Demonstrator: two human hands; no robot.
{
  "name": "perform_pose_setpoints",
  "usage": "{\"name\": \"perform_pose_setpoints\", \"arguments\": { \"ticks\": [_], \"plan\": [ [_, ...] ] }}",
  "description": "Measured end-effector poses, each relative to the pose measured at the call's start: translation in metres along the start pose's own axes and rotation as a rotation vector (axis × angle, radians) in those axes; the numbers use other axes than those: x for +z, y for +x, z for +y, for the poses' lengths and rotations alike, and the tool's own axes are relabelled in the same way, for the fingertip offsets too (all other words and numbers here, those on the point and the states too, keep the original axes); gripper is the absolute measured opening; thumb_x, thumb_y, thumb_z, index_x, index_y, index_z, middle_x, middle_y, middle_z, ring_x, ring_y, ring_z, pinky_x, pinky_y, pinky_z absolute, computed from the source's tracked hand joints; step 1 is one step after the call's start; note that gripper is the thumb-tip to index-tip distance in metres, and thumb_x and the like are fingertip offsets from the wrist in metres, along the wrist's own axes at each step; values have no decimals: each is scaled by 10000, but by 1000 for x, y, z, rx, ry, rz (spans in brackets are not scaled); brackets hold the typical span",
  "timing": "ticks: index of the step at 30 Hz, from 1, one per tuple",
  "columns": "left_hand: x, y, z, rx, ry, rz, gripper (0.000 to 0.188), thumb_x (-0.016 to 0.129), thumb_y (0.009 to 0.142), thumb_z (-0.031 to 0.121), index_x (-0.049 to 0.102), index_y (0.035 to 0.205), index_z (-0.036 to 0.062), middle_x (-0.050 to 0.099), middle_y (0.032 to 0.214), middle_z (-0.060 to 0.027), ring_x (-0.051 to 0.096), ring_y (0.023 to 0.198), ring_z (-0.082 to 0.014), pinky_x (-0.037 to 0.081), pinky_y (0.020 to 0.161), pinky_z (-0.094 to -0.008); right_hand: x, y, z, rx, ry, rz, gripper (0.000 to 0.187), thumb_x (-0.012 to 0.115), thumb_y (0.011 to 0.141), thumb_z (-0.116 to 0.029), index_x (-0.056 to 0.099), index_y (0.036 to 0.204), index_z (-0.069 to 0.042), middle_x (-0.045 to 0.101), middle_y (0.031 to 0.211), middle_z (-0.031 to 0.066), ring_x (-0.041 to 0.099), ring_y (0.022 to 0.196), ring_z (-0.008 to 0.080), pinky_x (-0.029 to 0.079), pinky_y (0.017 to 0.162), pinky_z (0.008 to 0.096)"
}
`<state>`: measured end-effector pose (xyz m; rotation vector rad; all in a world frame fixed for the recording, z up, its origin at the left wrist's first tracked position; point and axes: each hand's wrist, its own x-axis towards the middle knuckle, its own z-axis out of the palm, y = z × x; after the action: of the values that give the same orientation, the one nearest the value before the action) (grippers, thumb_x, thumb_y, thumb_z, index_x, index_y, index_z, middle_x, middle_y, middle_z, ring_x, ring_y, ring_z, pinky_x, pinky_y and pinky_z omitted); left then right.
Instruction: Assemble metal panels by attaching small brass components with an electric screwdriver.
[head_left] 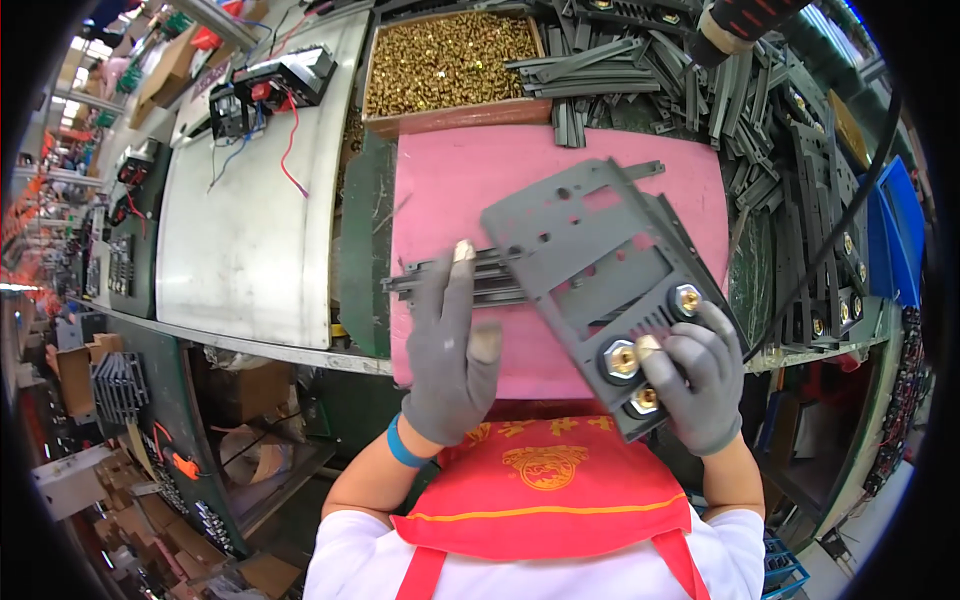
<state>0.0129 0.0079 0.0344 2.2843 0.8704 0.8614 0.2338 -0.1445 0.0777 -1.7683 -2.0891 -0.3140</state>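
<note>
My right hand (697, 380), in a grey glove with bare fingertips, is closed on the lower right end of a dark grey metal panel (560, 235). The panel is tilted, with rectangular cutouts, small holes and several brass fittings with hex nuts (620, 358) at the end near my fingers. Gloved the same way, my left hand (448, 345) has its fingers stretched out and its thumb apart. It lies beside dark metal strips (495, 280) on a pink mat (460, 180); whether its fingers touch them I cannot tell. The panel overlaps the strips' right ends.
Beyond the mat stands a cardboard box (460, 118) of small brass pieces. Loose dark strips (690, 85) pile up at the back right, below a hanging power driver (735, 30). More panels (810, 210) stack at right, crossed by a black cable (850, 205). A white board (250, 230) lies left.
</note>
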Motion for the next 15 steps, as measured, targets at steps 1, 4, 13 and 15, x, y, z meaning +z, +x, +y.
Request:
{"name": "perform_pose_setpoints", "arguments": {
  "ticks": [1,4,13,15],
  "plan": [
    [2,6,2,13,3,-2,639,502,1003,431,405,1424,-40,491,1362,-240,467,1277,-367,346,1085,-425,3,4,-2,-52,-18,17,268,687,755,-107,667,1020,-141,516,925,27,588,909,195,495,946,472],
    [12,22,-1,-712,-969,-18,501,507,1012,345,482,1353,-21,571,1186,-130,546,1072,-186,438,951,-304,10,7,-4,-113,-18,38,290,690,749,-123,657,1032,-179,533,969,13,587,903,192,497,848,400],
    [-12,56,1,-532,-468,600,434,435,1039,398,625,1046,8,605,925,-48,543,831,-129,457,725,-305,13,-12,-15,-78,-72,129,460,695,717,-158,661,1163,-265,530,1064,2,518,729,168,416,632,324],
    [-41,68,-7,-592,-850,625,437,419,1041,374,607,1185,7,646,1026,-73,611,905,-151,502,810,-307,9,-20,-12,44,-19,48,444,661,787,-163,651,1220,-262,558,1026,-17,485,665,102,396,590,268]
  ]
}}
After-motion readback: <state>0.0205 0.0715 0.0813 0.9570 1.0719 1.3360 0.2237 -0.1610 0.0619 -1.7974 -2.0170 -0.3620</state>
